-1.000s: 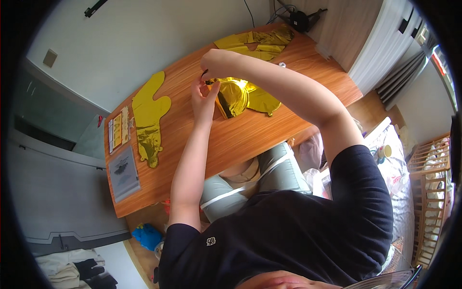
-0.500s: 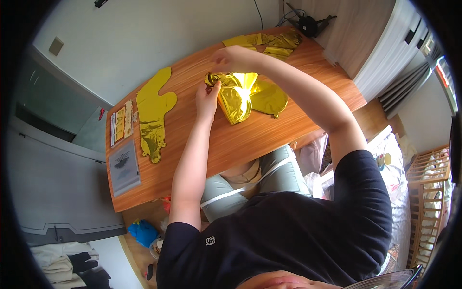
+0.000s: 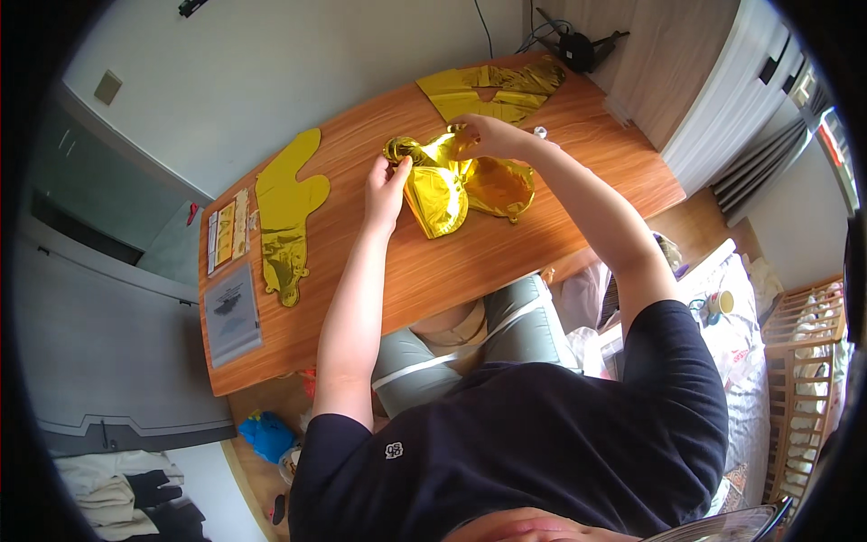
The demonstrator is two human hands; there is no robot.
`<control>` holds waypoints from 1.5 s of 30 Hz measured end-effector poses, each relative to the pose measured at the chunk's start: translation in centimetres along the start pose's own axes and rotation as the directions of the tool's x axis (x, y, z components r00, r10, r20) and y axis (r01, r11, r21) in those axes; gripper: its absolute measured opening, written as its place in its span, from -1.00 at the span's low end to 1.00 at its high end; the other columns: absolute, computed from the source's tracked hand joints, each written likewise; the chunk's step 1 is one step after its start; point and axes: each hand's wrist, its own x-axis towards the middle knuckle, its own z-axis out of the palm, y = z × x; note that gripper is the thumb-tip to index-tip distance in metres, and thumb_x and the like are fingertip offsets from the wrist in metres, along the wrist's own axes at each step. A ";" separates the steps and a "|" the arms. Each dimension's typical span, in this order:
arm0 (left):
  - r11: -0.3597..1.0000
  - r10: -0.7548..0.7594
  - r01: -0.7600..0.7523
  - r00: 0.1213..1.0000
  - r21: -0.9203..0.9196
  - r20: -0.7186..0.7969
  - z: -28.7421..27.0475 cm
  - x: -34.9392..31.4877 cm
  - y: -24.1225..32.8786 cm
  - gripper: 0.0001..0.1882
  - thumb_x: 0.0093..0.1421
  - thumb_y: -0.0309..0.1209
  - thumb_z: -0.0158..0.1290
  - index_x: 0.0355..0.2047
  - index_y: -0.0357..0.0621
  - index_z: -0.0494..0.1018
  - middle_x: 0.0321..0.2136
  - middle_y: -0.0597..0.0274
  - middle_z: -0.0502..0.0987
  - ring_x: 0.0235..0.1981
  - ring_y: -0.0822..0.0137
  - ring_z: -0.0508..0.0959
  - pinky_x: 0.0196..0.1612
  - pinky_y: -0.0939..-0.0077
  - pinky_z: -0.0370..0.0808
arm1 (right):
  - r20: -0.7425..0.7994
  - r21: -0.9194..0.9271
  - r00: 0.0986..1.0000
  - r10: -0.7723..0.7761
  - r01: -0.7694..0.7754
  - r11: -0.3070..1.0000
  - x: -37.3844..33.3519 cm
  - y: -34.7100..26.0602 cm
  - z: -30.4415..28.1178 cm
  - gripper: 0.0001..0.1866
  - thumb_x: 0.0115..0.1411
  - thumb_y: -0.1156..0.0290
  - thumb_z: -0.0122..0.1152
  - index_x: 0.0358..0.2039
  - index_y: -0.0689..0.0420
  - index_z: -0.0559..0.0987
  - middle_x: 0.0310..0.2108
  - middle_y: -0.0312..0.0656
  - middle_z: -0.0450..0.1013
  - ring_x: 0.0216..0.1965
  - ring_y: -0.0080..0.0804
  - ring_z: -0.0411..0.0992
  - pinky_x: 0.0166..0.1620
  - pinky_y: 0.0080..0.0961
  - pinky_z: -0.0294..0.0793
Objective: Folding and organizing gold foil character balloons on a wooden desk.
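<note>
A shiny gold foil balloon [image 3: 436,203], crumpled and partly puffed, lies over the middle of the wooden table. My left hand [image 3: 386,191] pinches its left edge, thumb on top. At the balloon's upper edge, my right hand [image 3: 488,138] has its fingers curled on the foil; the fingertips are partly hidden. The balloon's right lobe [image 3: 502,187] spreads out below my right wrist.
A flat gold foil balloon [image 3: 291,200] lies on the left, another [image 3: 492,86] at the far edge. Printed strips [image 3: 228,230] and a clear plastic packet [image 3: 232,314] sit at the table's left end. A black router [image 3: 578,50] stands at the far right corner.
My right hand has moved right and down onto the balloon's upper edge. The left hand keeps its pinch, and the balloon's right part has shifted slightly. More of the far flat balloon shows.
</note>
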 end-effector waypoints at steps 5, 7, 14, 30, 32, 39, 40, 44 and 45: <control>1.000 0.012 -0.012 1.000 -0.008 0.019 -0.1 0.3 0.0 -0.83 0.38 -0.36 0.12 -0.08 -0.14 0.50 -0.17 0.41 0.55 -0.13 0.57 0.47 -0.01 0.58 0.38 | 0.088 0.066 0.993 0.074 -0.080 0.995 0.8 0.0 -0.3 -0.52 0.13 0.19 0.47 -0.05 0.24 0.58 -0.32 -0.15 0.55 -0.26 -0.41 0.43 -0.13 -0.40 0.40; 0.998 0.023 -0.023 1.000 -0.067 0.012 -0.5 0.2 0.2 -0.82 0.38 -0.36 0.11 -0.07 -0.12 0.50 -0.14 0.40 0.55 -0.08 0.55 0.47 0.05 0.54 0.36 | 0.107 0.113 0.992 0.066 -0.078 0.991 0.9 -0.7 0.0 -0.57 0.13 0.18 0.47 -0.14 0.24 0.61 -0.38 -0.18 0.53 -0.33 -0.45 0.39 -0.19 -0.40 0.38; 0.991 0.051 -0.068 0.988 -0.113 -0.145 -3.8 0.7 1.6 -0.83 0.36 -0.33 0.12 -0.13 -0.11 0.49 -0.22 0.42 0.54 -0.17 0.55 0.46 -0.02 0.57 0.37 | -0.048 -0.099 0.999 -0.006 0.001 0.995 2.2 -6.2 -0.8 -0.64 0.11 0.14 0.46 -0.18 0.11 0.69 -0.45 -0.12 0.55 -0.39 -0.32 0.45 -0.23 -0.34 0.42; 0.911 0.383 -0.413 0.862 -0.022 -0.334 -6.0 0.6 7.2 -0.45 0.40 0.06 -0.05 0.07 -0.20 0.39 -0.06 0.17 0.49 -0.09 0.37 0.51 0.02 0.38 0.40 | -0.265 -0.418 0.933 -0.242 0.114 0.901 2.3 -17.9 -10.3 -0.65 0.11 0.12 0.47 -0.32 0.18 0.68 -0.50 -0.10 0.56 -0.51 -0.28 0.45 -0.35 -0.40 0.45; 0.863 0.498 -0.490 0.786 0.121 -0.366 -6.6 -1.0 7.8 -0.61 0.43 -0.10 -0.07 0.02 -0.16 0.43 -0.12 0.19 0.52 -0.06 0.35 0.51 -0.02 0.40 0.41 | -0.251 -0.474 0.890 -0.382 0.231 0.849 0.7 -19.0 -10.2 -0.64 0.12 0.12 0.45 -0.33 0.19 0.67 -0.51 -0.07 0.54 -0.50 -0.24 0.48 -0.33 -0.38 0.48; 0.707 0.347 -0.495 0.865 0.505 0.363 1.0 -13.3 14.9 -0.65 0.38 -0.10 0.02 -0.04 -0.05 0.57 -0.19 0.24 0.61 -0.25 0.39 0.59 -0.22 0.53 0.46 | -0.447 -0.574 0.727 -0.522 0.214 0.790 -6.8 -21.5 -3.8 -0.86 0.09 0.42 0.33 -0.32 0.13 0.68 -0.42 -0.08 0.57 -0.30 -0.08 0.56 -0.11 -0.25 0.54; 0.945 0.199 -0.258 0.941 0.203 0.273 1.5 -13.9 13.5 -0.51 0.39 0.05 -0.06 0.04 -0.07 0.52 -0.13 0.21 0.60 -0.17 0.36 0.59 -0.16 0.52 0.47 | -0.393 -0.643 0.728 -0.561 0.218 0.734 -7.9 -21.7 -2.4 -0.86 0.06 0.44 0.33 -0.32 0.12 0.68 -0.42 -0.11 0.56 -0.27 -0.10 0.56 -0.06 -0.26 0.53; 0.821 -0.178 0.229 0.973 -0.523 0.148 -1.4 -14.9 11.0 -0.12 0.33 0.40 -0.33 0.19 -0.15 0.40 0.04 0.14 0.54 0.01 0.31 0.56 -0.01 0.43 0.51 | -0.320 -0.688 0.655 -0.684 0.336 0.643 -11.1 -21.4 2.0 -0.80 -0.01 0.47 0.30 -0.30 0.11 0.65 -0.44 -0.20 0.52 -0.30 -0.18 0.55 0.01 -0.25 0.53; 0.777 -0.188 0.257 0.966 -0.575 0.178 -2.9 -15.0 10.3 -0.14 0.35 0.38 -0.35 0.16 -0.17 0.42 0.05 0.14 0.55 0.00 0.29 0.58 -0.01 0.35 0.54 | -0.250 -0.695 0.676 -0.693 0.373 0.614 -11.7 -21.4 3.2 -0.78 -0.02 0.46 0.28 -0.29 0.11 0.64 -0.43 -0.22 0.51 -0.32 -0.20 0.54 0.02 -0.23 0.54</control>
